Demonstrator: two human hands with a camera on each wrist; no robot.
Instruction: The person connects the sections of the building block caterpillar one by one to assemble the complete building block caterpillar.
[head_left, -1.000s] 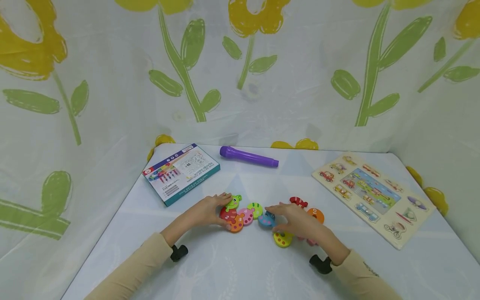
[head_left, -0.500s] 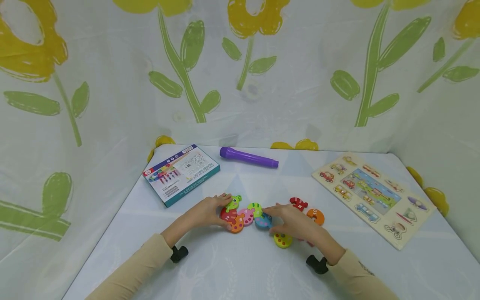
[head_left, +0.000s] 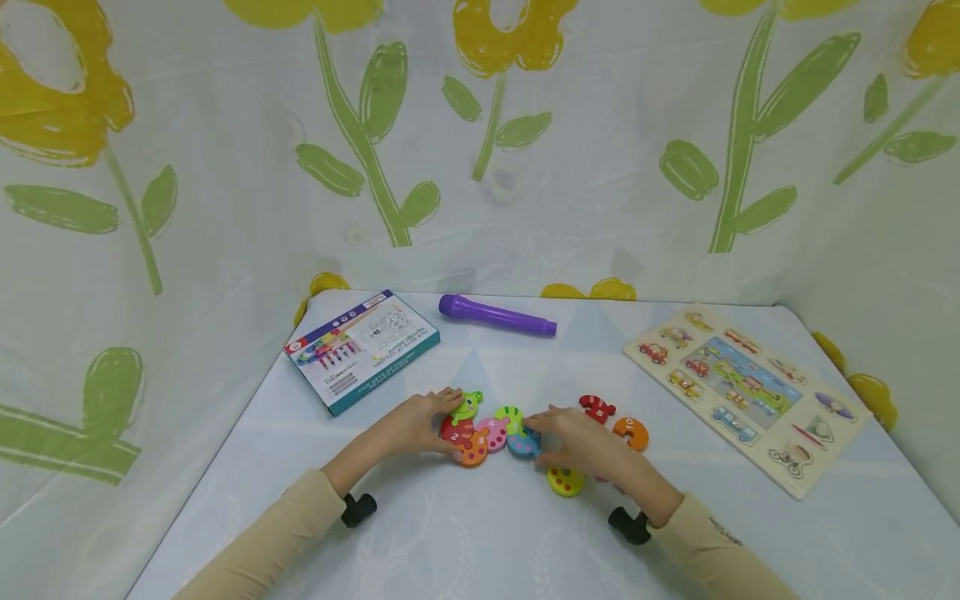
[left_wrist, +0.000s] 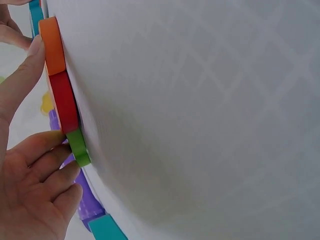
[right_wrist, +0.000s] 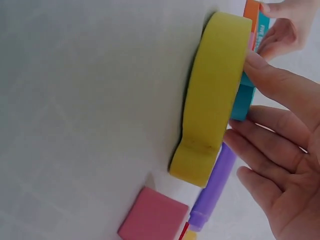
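My left hand (head_left: 414, 425) holds the left end of a caterpillar number puzzle, its fingers by the green smiling head (head_left: 468, 406) and its thumb at the orange piece (head_left: 473, 450) marked 3. Between them lies the red piece (head_left: 456, 430) marked 2. The chain carries on through a pink piece (head_left: 492, 433) and a green striped piece (head_left: 510, 417). At its right end, my right hand (head_left: 588, 442) pinches a blue piece (head_left: 522, 443) up against the green striped one. In the right wrist view, thumb and fingers span that blue piece (right_wrist: 243, 100), partly hidden behind a yellow piece (right_wrist: 215, 100).
Loose by the right hand lie the yellow piece (head_left: 565, 482), a red piece (head_left: 597, 407), an orange piece (head_left: 632, 432) and a mostly hidden pink piece (right_wrist: 155, 215). Farther back are a puzzle box (head_left: 363, 350), a purple toy microphone (head_left: 498, 315) and a wooden picture board (head_left: 746, 396).
My right hand has slid the blue piece leftward, from apart to against the green striped piece. The left hand has stayed on the chain's head end.
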